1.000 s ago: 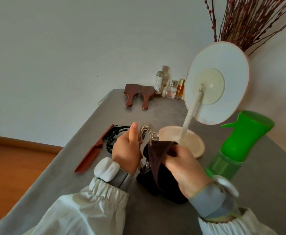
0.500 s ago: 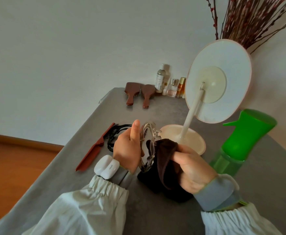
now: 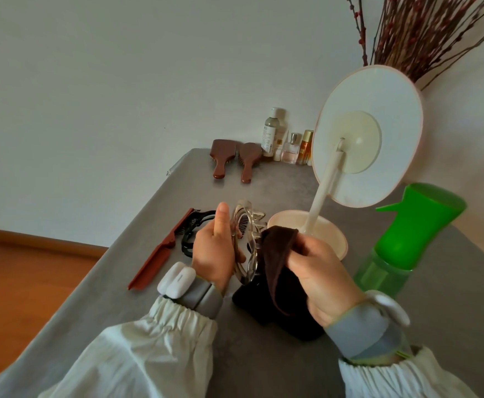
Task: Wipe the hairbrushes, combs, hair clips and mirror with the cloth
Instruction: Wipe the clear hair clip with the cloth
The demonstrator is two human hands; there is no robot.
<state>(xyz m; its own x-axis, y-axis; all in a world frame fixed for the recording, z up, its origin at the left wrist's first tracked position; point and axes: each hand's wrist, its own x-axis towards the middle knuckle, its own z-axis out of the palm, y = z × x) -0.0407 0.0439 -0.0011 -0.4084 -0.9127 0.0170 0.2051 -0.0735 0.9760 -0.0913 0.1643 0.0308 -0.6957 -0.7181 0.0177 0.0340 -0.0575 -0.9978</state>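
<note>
Left hand (image 3: 213, 251) is gripping clear hair clip (image 3: 245, 242) upright, thumb up, above worktop (image 3: 137, 297) centre. Right hand (image 3: 318, 275) is pinching brown cloth (image 3: 278, 254) w/ curled fingers (image 3: 301, 251), pressing it against clip's right side. Mirror (image 3: 367, 136) is standing just behind, far right.
</note>
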